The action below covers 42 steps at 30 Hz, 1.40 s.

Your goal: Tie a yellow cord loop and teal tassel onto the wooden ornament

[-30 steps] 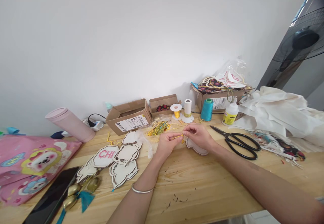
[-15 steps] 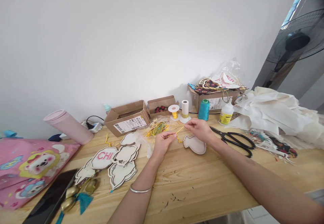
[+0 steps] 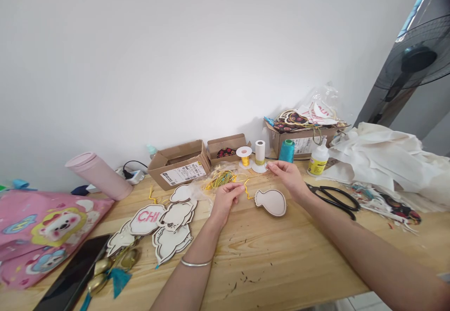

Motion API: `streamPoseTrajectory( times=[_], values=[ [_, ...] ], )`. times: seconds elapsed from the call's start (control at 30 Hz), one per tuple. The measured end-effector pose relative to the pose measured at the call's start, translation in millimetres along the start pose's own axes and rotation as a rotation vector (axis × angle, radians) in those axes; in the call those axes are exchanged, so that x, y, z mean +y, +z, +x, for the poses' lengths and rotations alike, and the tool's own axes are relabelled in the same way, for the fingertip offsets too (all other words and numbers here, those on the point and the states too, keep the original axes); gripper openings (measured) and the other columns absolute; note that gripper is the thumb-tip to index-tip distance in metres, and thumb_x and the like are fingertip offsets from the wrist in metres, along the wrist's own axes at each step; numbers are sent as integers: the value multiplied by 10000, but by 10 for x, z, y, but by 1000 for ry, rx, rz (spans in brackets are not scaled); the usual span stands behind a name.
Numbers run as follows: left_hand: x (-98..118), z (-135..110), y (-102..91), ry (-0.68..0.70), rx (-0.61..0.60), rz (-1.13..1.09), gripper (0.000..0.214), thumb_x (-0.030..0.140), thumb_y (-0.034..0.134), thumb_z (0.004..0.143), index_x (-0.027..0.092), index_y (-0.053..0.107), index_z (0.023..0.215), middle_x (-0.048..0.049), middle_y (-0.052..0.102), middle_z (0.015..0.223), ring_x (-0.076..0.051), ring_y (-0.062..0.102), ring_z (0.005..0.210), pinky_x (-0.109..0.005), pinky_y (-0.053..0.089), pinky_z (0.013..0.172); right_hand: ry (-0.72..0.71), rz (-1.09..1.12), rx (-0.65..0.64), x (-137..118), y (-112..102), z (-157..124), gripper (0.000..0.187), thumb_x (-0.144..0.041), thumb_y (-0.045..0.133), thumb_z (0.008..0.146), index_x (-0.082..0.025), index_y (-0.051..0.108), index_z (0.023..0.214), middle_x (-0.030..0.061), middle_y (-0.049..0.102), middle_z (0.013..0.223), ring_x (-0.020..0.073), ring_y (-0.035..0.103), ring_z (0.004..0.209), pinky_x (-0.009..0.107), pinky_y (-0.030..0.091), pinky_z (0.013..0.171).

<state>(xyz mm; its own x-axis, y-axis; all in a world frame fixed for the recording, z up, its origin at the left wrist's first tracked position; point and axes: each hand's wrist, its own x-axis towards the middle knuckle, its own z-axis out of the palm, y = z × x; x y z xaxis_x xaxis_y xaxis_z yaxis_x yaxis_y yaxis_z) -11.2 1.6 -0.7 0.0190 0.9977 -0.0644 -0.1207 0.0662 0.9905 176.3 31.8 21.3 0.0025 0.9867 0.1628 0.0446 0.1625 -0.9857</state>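
My left hand (image 3: 228, 199) pinches a yellow cord (image 3: 247, 190) between thumb and fingers. This cord runs down to the narrow end of a pale, vase-shaped padded piece (image 3: 271, 202) with a dark edge, which lies flat on the table. Above and right of that piece is my right hand (image 3: 288, 178), its thumb and fingertips pressed together. Whether cord is between them is too small to tell. Behind my left hand, a tangle of yellow and green cords (image 3: 222, 178) rests on clear plastic. Black scissors (image 3: 335, 197) lie beside my right forearm.
Along the wall stand cardboard boxes (image 3: 183, 172), a yellow ribbon spool (image 3: 244, 154), a white roll (image 3: 259, 151), a teal thread cone (image 3: 287, 150) and a glue bottle (image 3: 318, 160). Pale shaped pieces (image 3: 174, 243), a phone (image 3: 72, 273) and a pink bag (image 3: 52, 236) lie left; white fabric (image 3: 383, 161) right.
My right hand has moved away to the right from my left hand. The yellow cord that stretched between both hands no longer visibly spans them. The view has shifted slightly.
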Motion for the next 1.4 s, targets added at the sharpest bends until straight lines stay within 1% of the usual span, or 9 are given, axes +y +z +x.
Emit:
streamPoseTrajectory(
  times=[0.2, 0.27, 0.33, 0.4, 0.5, 0.7, 0.9, 1.23, 1.4],
  values=[
    [27, -25, 8, -7, -37, 9, 227, 313, 710, 563, 132, 676, 697, 41, 510, 499, -25, 348, 420, -187, 228, 434, -280, -266, -212, -13, 134, -114, 308, -414, 492, 753, -180, 649, 878, 72, 653, 935, 196, 572, 878, 330, 424, 779],
    [31, -26, 10, -1, -58, 13, 224, 314, 712, 561, 133, 676, 686, 37, 519, 513, -27, 352, 424, -191, 224, 437, -370, -358, -271, 10, 156, -137, 260, -367, 520, 747, -200, 657, 891, 61, 654, 951, 201, 563, 912, 349, 407, 819],
    [31, -23, 13, 4, -64, 16, 223, 318, 715, 556, 135, 675, 677, 38, 516, 508, -31, 353, 425, -195, 223, 440, -382, -407, -305, 45, 157, -136, 208, -345, 548, 732, -208, 674, 824, 46, 669, 865, 196, 568, 856, 345, 409, 795],
    [30, -20, 18, 4, -62, 30, 226, 321, 715, 556, 135, 675, 678, 40, 506, 495, -33, 347, 423, -198, 220, 441, -295, -384, -313, 80, 138, -115, 203, -358, 559, 726, -194, 679, 731, 33, 661, 736, 177, 566, 743, 311, 422, 705],
    [41, -28, 26, 0, -82, 66, 221, 327, 697, 580, 132, 676, 682, 44, 484, 477, -36, 342, 427, -201, 225, 447, -87, -200, -319, 113, 97, -78, 277, -420, 569, 711, -160, 663, 690, 18, 627, 658, 138, 535, 624, 258, 396, 583],
    [80, -65, 36, -38, -194, 133, 228, 335, 691, 581, 119, 660, 646, 49, 462, 461, -27, 312, 420, -196, 197, 435, 166, 140, -332, 100, 87, -82, 326, -456, 624, 657, -136, 583, 611, -21, 540, 586, 72, 443, 546, 215, 321, 538],
    [91, -82, 41, -69, -178, 102, 257, 361, 661, 621, 119, 632, 704, 91, 308, 400, -20, 186, 382, -213, 73, 407, 211, 209, -351, 125, 96, -78, 319, -432, 642, 659, -134, 550, 591, -50, 440, 520, 55, 358, 505, 216, 269, 529],
    [65, -70, 11, -58, -226, 43, 253, 352, 650, 646, 110, 638, 717, 92, 267, 408, -20, 167, 393, -208, 80, 413, 334, 476, -468, 9, 73, -104, 261, -342, 658, 676, -127, 536, 591, -38, 463, 553, 50, 349, 505, 231, 265, 543],
    [92, -71, 12, -42, -223, 10, 202, 314, 660, 637, 116, 652, 674, 26, 466, 513, -38, 342, 468, -187, 197, 426, 337, 500, -467, 27, 82, -97, 260, -336, 655, 684, -127, 534, 590, -37, 458, 550, 51, 352, 508, 234, 263, 543]
  ],
)
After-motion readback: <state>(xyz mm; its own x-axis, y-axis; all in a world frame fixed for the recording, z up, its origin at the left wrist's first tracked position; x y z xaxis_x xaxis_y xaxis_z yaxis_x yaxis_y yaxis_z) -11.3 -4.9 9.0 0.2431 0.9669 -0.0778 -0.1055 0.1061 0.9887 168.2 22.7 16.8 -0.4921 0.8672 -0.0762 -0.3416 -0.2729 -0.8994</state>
